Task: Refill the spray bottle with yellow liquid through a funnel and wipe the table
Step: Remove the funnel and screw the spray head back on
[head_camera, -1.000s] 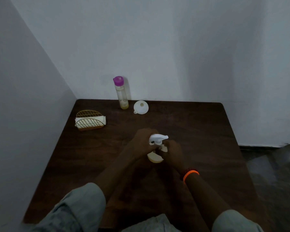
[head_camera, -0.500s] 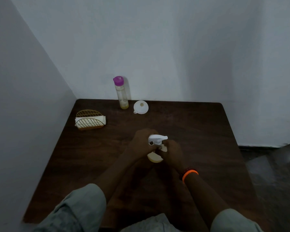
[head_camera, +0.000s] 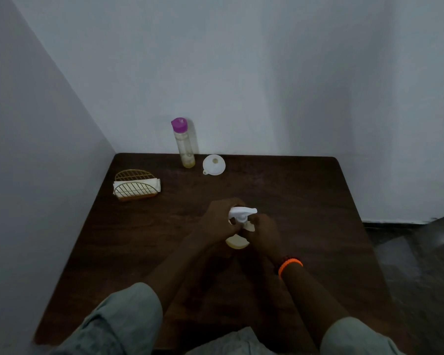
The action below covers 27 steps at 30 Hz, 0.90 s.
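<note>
We see the spray bottle (head_camera: 237, 242) standing mid-table (head_camera: 305, 201), its white trigger head (head_camera: 242, 213) pointing toward three o'clock; the left hand (head_camera: 219, 221) curls round the head from nine o'clock; the right hand (head_camera: 263, 233) grips the bottle just below the head at four o'clock. At twelve o'clock stands a clear bottle (head_camera: 185, 144) with a purple cap and some yellow liquid, the white funnel (head_camera: 214, 164) just beside it; a napkin holder (head_camera: 136, 185) sits toward ten o'clock.

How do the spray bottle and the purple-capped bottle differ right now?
The spray bottle is gripped by both hands, left hand and right hand; the purple-capped bottle stands untouched by the wall. One has a white trigger head, the other a purple cap. Both hold yellowish liquid.
</note>
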Each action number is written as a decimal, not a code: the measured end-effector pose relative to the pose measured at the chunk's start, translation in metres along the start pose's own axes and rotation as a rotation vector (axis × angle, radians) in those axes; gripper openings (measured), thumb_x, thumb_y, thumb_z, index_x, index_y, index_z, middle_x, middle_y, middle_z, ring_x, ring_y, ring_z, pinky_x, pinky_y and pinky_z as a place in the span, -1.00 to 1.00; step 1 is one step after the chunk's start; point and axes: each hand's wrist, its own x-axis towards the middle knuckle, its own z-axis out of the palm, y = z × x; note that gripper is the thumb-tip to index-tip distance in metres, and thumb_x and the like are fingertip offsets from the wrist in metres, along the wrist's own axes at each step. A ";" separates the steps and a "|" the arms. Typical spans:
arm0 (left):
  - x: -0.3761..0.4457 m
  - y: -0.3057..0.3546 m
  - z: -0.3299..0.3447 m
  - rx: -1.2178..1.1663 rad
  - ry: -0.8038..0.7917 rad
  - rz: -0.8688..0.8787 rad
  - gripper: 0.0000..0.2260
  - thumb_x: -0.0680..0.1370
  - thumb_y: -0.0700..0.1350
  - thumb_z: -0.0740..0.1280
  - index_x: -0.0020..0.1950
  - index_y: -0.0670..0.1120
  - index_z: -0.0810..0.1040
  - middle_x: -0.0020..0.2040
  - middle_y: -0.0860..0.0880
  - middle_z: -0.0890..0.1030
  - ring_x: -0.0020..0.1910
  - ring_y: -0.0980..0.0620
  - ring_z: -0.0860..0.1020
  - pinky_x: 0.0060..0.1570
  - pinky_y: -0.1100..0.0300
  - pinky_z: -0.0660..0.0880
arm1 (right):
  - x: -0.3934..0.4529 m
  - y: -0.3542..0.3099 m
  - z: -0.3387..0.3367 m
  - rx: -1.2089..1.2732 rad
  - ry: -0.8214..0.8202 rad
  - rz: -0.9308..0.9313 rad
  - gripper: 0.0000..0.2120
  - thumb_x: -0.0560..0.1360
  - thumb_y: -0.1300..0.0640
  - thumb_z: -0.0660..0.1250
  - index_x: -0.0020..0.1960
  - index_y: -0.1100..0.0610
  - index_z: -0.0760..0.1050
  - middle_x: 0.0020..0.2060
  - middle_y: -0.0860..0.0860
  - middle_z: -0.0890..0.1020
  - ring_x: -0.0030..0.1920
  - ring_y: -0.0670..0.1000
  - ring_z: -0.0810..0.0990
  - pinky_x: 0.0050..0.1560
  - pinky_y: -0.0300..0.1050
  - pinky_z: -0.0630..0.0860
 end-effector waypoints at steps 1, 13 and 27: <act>0.000 0.001 -0.001 -0.014 -0.014 0.018 -0.72 0.41 -0.13 0.51 0.09 -0.10 0.64 -0.03 0.02 0.69 -0.07 0.11 0.63 -0.03 0.42 0.47 | 0.001 0.002 0.000 -0.003 0.013 -0.002 -0.55 0.33 -0.12 0.57 0.06 0.17 0.65 -0.07 0.04 0.66 -0.16 -0.10 0.52 -0.35 -0.42 0.33; -0.003 0.001 0.003 -0.042 -0.005 0.004 -0.68 0.42 -0.17 0.50 0.15 -0.11 0.61 0.04 0.02 0.68 0.00 0.16 0.62 0.03 0.46 0.45 | -0.002 -0.003 -0.004 0.000 -0.004 -0.013 -0.63 0.35 -0.10 0.55 0.04 0.11 0.67 -0.14 -0.03 0.65 -0.21 -0.16 0.53 -0.32 -0.41 0.26; -0.006 -0.002 0.006 -0.045 0.007 0.004 -0.59 0.40 -0.18 0.51 0.24 -0.08 0.58 0.11 0.03 0.66 0.08 0.15 0.61 0.12 0.40 0.47 | -0.004 -0.004 -0.006 -0.008 -0.014 -0.025 -0.62 0.39 -0.02 0.55 0.13 0.13 0.64 -0.04 -0.06 0.63 -0.14 -0.20 0.53 -0.27 -0.42 0.33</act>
